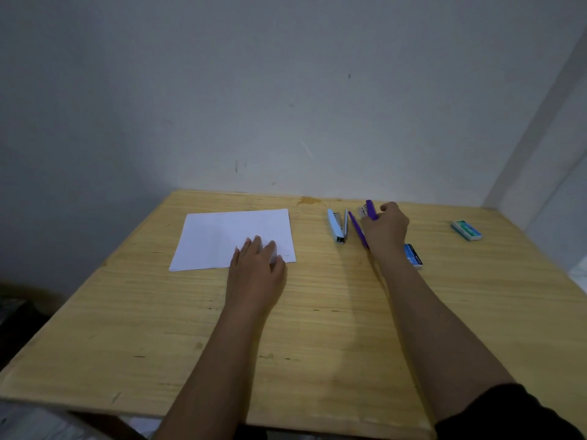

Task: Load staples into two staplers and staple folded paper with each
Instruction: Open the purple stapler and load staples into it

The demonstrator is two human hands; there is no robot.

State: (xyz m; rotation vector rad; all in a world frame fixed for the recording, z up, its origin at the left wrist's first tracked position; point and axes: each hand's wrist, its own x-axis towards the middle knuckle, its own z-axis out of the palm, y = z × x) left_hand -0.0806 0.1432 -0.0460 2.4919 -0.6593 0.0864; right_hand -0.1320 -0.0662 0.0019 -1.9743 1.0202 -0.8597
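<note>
One paper [235, 233] pressed under flat left hand [257, 265], right of it two staplers, blue stapler [336, 225], purple stapler [357, 228] gripped by right hand [386, 230], farther right two staple boxes, near box [414, 257], far box [467, 230].

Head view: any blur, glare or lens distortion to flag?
Head view: dim, bluish, soft overall. The right hand gripping the purple stapler and the left hand are soft-edged. Wide-angle stretch enlarges the near forearms. No glare on the paper. A faint arm shadow falls on the table.
</note>
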